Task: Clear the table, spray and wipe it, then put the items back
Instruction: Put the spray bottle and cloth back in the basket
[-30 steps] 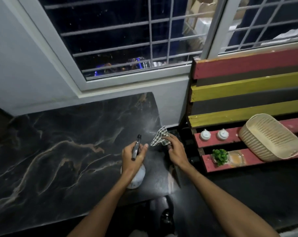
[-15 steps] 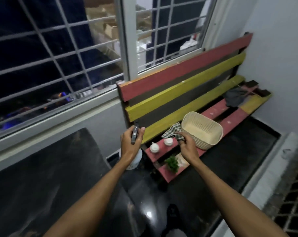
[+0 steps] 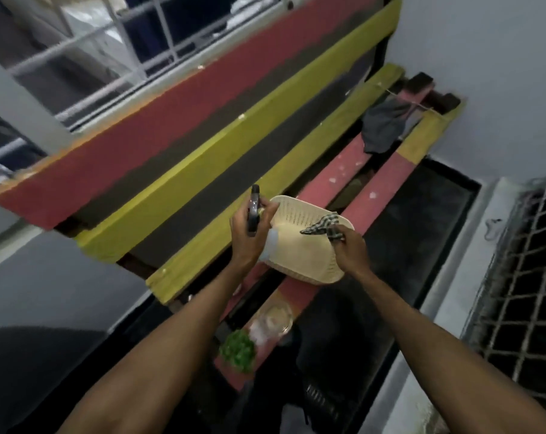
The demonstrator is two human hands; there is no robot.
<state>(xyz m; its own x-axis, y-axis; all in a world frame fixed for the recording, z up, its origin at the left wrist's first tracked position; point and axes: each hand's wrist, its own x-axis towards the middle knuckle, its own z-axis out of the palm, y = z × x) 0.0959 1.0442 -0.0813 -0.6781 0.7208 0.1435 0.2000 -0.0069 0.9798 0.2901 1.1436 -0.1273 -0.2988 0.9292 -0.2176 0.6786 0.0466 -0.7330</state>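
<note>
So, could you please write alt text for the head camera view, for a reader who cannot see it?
Above a red and yellow slatted bench, the left hand holds a spray bottle and the right hand holds a checked cloth, both over a cream plastic basket resting on the seat.

My left hand (image 3: 249, 236) hides most of the spray bottle (image 3: 270, 247). The basket (image 3: 309, 245) sits partly behind both hands. The glass dish (image 3: 273, 321) and green sprig (image 3: 237, 350) are blurred; I can't tell details.
</note>
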